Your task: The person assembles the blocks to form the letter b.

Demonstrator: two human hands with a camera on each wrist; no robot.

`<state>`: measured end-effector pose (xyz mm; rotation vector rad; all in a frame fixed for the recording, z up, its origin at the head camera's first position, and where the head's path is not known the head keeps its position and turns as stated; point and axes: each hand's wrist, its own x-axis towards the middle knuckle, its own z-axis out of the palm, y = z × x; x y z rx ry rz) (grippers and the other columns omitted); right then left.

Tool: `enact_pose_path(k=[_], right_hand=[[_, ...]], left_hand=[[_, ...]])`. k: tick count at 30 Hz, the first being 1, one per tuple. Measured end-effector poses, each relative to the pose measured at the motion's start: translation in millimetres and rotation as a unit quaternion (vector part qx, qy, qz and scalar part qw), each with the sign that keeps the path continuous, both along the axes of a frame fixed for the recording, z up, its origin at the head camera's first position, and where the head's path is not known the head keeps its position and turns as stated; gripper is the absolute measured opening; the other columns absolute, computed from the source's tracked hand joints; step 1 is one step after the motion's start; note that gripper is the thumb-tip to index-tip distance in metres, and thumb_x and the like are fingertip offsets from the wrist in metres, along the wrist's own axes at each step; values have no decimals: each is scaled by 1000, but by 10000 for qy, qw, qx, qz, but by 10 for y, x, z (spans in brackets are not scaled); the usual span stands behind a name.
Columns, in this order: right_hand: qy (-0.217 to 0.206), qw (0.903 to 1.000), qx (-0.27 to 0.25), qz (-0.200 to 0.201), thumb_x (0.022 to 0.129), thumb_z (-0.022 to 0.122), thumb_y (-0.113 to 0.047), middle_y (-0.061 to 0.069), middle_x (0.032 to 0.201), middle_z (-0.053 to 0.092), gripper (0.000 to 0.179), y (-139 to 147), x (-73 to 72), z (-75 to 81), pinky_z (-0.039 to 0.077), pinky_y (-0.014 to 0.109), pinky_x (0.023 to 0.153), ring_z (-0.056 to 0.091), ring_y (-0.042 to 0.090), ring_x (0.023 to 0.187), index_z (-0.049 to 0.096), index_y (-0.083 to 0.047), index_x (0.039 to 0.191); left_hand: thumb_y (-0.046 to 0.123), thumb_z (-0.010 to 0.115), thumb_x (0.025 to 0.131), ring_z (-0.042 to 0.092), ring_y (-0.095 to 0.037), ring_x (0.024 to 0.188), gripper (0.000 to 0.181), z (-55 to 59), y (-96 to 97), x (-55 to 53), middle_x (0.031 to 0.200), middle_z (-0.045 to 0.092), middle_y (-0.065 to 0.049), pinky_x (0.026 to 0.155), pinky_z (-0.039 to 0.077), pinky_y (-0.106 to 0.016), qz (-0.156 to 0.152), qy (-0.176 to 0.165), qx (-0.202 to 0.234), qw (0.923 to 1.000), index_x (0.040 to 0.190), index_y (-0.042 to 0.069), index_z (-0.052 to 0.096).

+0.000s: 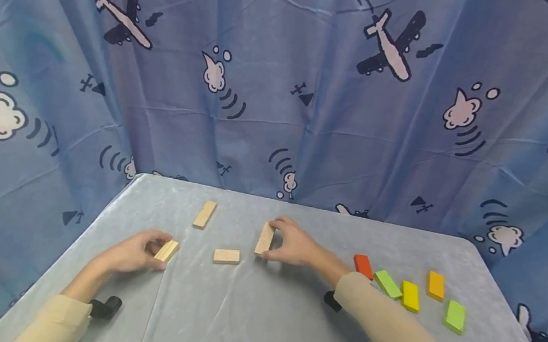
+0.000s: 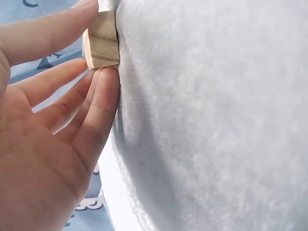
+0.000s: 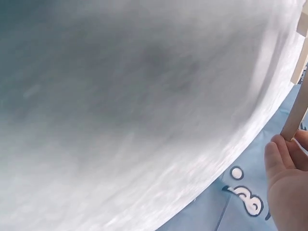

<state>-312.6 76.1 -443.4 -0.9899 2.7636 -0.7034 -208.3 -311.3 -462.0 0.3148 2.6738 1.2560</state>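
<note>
At the left of the head view my left hand [image 1: 130, 253] pinches a plain wooden block [image 1: 167, 251] between thumb and fingers. In the left wrist view that wooden block [image 2: 103, 43] shows dark grain lines, close against the cloth. My right hand [image 1: 295, 246] grips a second plain wooden block [image 1: 264, 239] near the middle, fingers at its far end and thumb at its near end. The right wrist view catches this block [image 3: 296, 108] edge-on at the right border. Between the hands lies a third wooden block [image 1: 226, 256], flat on the table, and a fourth wooden block [image 1: 204, 215] lies farther back.
To the right, beside my sleeve, lie a red block [image 1: 363, 266], a green block [image 1: 388, 284], a yellow block [image 1: 410, 296], an orange block [image 1: 435, 286] and another green block [image 1: 454, 317]. A pale cloth covers the table [image 1: 212, 324]; a blue patterned curtain [image 1: 275, 79] hangs behind.
</note>
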Motion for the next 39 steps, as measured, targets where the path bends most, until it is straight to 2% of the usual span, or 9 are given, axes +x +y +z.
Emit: enact_pose_path(k=[5,9,20,28,34,39], right_hand=[[-105,9999,118,-51,78,83,-40,12,139,53,80,203,59,-1,44,47,108,51,29,129,55,2,141],[-133,9998,94,-116,78,82,-39,14,141,52,80,350,87,-22,43,50,109,50,31,131,55,3,141],[-300,9989,149,-333,82,80,-41,16,146,50,79,709,56,-155,42,52,110,49,34,134,53,2,143],[-275,9989,273,-244,81,81,-40,16,143,53,80,797,6,-191,42,50,110,50,33,133,53,1,143],[-390,9989,237,-147,82,79,-37,20,148,49,80,800,-24,-192,39,52,112,46,37,138,51,3,145],[-424,9988,186,-165,82,79,-34,22,149,47,81,816,-56,-185,37,53,114,43,39,139,49,6,145]], left_hand=[[9,86,77,62,-24,94,69,-17,-2,6,106,67,-14,74,52,-32,5,53,-25,10000,134,-12,54],[10,87,76,61,-23,94,70,-16,5,7,106,66,-13,76,51,-34,205,-16,-194,9996,136,-10,54],[17,88,76,61,-24,95,73,-19,11,29,109,66,-13,76,51,-35,457,-164,-475,9977,137,-7,54],[16,87,78,63,-25,95,71,22,22,35,110,66,-14,76,51,-36,364,-110,-433,9983,136,-9,54],[17,87,78,63,-25,95,72,77,53,27,114,65,-15,75,51,-37,385,-116,-632,9972,137,-8,54],[20,88,78,63,-24,95,72,85,85,-4,116,64,-17,76,52,-38,342,7,-829,9960,136,-8,55]])
